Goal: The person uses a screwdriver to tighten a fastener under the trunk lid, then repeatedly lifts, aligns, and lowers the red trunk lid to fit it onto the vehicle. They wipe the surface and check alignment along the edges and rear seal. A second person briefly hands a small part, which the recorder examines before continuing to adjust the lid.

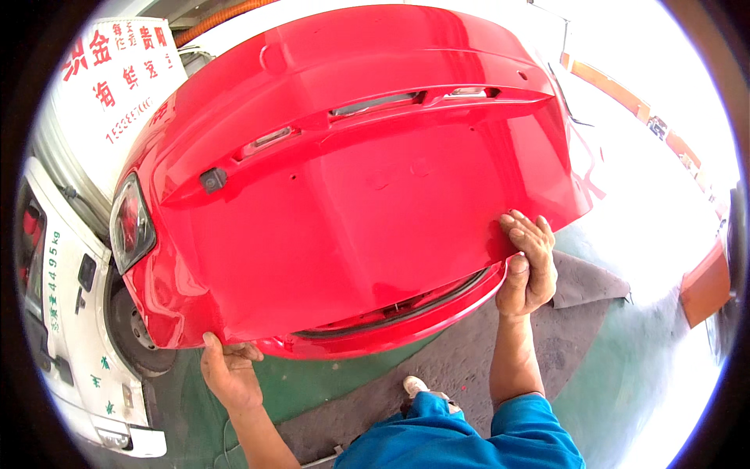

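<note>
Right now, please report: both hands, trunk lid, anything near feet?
Left hand, right hand at lid's lower edge. Trunk lid ajar. Grey mat underfoot.

At left stands a white truck (pixel 78 273); beyond it are a white panel (pixel 150 64) with red lettering and an orange hose (pixel 217 19). A grey mat (pixel 580 336) covers some green floor (pixel 312 381); an orange-brown boxy thing (pixel 706 286) sits far right.

Glossy red car trunk lid (pixel 391 211), held partly raised by its two lower corners, pierced by small holes (pixel 294 177), crossed by a slotted recess (pixel 375 104), fitted with a small black block (pixel 212 180) at left.
</note>
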{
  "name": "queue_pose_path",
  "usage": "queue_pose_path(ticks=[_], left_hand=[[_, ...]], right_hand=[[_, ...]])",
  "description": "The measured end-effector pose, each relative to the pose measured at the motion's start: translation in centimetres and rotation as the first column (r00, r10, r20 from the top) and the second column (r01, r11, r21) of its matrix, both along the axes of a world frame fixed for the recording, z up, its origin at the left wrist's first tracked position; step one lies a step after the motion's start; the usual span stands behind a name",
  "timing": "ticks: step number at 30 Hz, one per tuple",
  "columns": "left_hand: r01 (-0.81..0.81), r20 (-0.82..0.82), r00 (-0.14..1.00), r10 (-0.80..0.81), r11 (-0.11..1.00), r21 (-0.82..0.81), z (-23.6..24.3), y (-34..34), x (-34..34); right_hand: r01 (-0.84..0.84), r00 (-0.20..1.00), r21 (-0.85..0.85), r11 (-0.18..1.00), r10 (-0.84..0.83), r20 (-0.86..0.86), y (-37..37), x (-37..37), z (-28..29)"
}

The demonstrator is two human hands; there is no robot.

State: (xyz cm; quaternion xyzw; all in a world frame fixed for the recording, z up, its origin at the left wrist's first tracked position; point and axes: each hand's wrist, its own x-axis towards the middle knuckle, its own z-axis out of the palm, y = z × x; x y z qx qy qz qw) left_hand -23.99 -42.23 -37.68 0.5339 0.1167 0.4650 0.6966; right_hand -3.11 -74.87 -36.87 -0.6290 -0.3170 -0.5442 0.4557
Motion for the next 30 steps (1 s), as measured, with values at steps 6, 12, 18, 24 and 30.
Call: queue_pose_path(ticks=[6, 12, 18, 24, 30], left_hand=[[-0.025, -0.005, 1.000, 0.025, 1.000, 0.000, 0.3, -0.3, 0.1], [-0.031, 0.003, 1.000, 0.031, 0.999, -0.014, 0.3, -0.3, 0.4], [-0.055, -0.031, 0.998, 0.055, 0.998, 0.005, 0.2, -0.1, 0.2], [-0.021, -0.037, 0.999, 0.022, 0.999, 0.034, -0.1, 0.0, -0.1], [-0.034, -0.039, 0.999, 0.035, 0.999, 0.024, -0.3, 0.3, 0.1]], right_hand=[[-0.035, 0.999, 0.007, 0.999, 0.035, -0.017, -0.2, -0.1, -0.2], [-0.225, 0.973, 0.192, 0.955, 0.230, -0.001, -0.6, -0.1, -0.5], [-0.228, 0.972, 0.373, 0.899, 0.235, 0.028, -2.4, 0.5, -0.9], [-0.049, 0.994, 0.385, 0.922, 0.082, -0.071, -2.8, 1.0, -1.6], [0.109, 0.993, 0.116, 0.987, -0.102, -0.062, -1.9, 0.6, -0.5]])
